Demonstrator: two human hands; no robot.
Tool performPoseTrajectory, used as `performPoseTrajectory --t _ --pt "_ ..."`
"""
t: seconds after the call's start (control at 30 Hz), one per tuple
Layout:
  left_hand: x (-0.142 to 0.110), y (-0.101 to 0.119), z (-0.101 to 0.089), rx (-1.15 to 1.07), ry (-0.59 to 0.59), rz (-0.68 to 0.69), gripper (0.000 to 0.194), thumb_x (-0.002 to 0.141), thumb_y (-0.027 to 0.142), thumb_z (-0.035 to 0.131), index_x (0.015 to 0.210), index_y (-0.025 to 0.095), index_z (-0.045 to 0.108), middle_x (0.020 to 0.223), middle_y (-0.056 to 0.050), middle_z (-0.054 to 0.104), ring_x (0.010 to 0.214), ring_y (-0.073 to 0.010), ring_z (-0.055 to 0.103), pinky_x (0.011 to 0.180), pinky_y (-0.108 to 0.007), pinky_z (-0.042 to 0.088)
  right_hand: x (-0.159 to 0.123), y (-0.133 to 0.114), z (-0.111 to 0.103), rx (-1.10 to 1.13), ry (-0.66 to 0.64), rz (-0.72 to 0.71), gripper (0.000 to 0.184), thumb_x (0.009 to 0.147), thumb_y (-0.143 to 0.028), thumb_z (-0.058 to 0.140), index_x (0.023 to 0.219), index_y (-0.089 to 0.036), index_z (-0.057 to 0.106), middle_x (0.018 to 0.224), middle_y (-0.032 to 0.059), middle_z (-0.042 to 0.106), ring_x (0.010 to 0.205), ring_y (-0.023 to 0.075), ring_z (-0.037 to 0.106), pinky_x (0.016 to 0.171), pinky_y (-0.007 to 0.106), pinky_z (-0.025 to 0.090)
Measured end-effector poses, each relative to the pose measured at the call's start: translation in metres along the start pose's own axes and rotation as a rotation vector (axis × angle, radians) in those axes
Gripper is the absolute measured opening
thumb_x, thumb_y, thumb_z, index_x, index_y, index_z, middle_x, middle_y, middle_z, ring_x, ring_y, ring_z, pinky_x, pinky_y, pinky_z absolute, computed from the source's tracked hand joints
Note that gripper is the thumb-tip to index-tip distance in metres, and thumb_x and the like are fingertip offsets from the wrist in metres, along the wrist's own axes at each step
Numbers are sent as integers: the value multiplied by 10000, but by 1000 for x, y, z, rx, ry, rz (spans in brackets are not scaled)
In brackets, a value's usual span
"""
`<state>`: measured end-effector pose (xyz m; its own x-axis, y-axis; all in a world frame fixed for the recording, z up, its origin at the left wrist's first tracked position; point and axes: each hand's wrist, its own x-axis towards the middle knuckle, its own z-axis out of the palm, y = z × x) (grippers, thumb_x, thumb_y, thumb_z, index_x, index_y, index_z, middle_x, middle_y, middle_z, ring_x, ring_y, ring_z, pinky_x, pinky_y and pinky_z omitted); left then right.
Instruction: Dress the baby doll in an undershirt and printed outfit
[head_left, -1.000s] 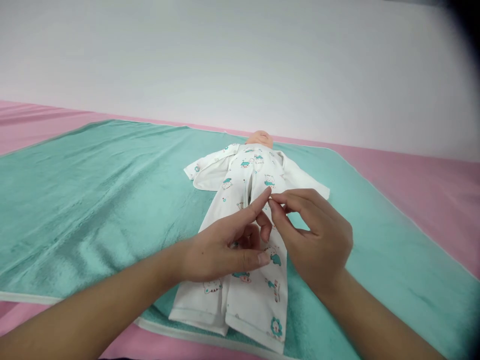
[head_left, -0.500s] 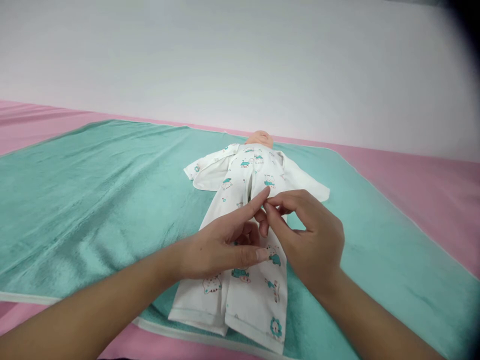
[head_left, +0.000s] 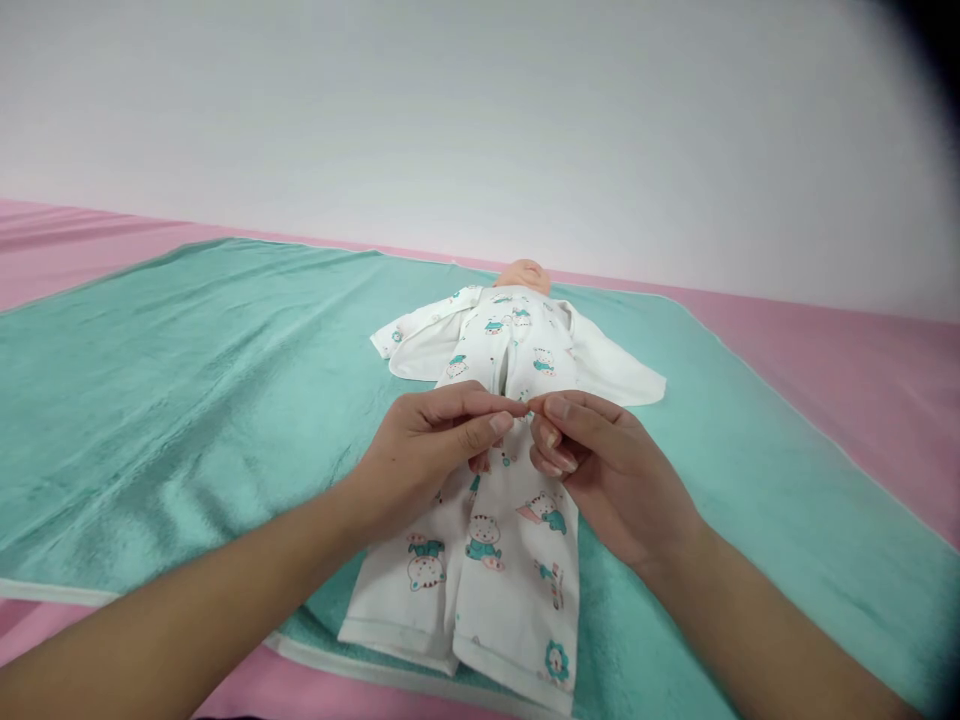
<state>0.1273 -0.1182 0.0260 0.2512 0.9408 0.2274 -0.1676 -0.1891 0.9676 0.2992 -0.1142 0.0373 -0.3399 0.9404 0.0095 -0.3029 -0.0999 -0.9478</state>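
Observation:
My left hand [head_left: 435, 445] and my right hand [head_left: 611, 455] meet at their fingertips above a doll's clothes. Both are closed in a pinch, thumb against index finger. Whatever lies between the fingertips, if anything, is too small to make out. Below them lie white baby trousers [head_left: 517, 590] printed with teal and pink cartoon animals, their legs pointing toward me. A matching white top [head_left: 615, 355] spreads its sleeves to either side. At the far end shows the doll's head [head_left: 525, 274], seen from below the chin. My hands cover the middle of the trousers.
A teal towel [head_left: 225, 400] with a pale hem lies wrinkled under the doll. Pink cloth [head_left: 810, 370] shows around its edges. Behind stands a plain pale wall [head_left: 450, 120].
My left hand has gone from spread fingers to a pinch. My right hand has rolled over, so its curled fingers now show under the thumb. The clothes stay put.

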Motion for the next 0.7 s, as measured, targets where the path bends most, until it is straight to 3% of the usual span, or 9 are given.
performPoseTrajectory --t 0.3,0.47,0.7 --pt "0 3 0 192 65 16 131 785 259 611 877 249 704 615 20 539 560 -81 496 501 -209 415 -2 -1 4 -177 56 -39 242 777 -308 617 583 -167 586 558 -26 447 550 75 378 515 222 329" --pt "-1 5 2 328 87 115 111 784 222 611 840 240 705 664 14 565 610 -83 515 554 -212 421 -2 -1 5 -255 74 -35 179 755 -332 637 658 -183 652 568 -21 487 561 79 411 524 219 350" --pt "-1 7 3 323 72 90 116 793 199 584 815 220 696 675 15 591 592 -76 522 540 -202 422 -3 2 5 -303 100 -34 191 739 -361 649 666 -185 666 544 -23 489 548 75 418 510 212 353"
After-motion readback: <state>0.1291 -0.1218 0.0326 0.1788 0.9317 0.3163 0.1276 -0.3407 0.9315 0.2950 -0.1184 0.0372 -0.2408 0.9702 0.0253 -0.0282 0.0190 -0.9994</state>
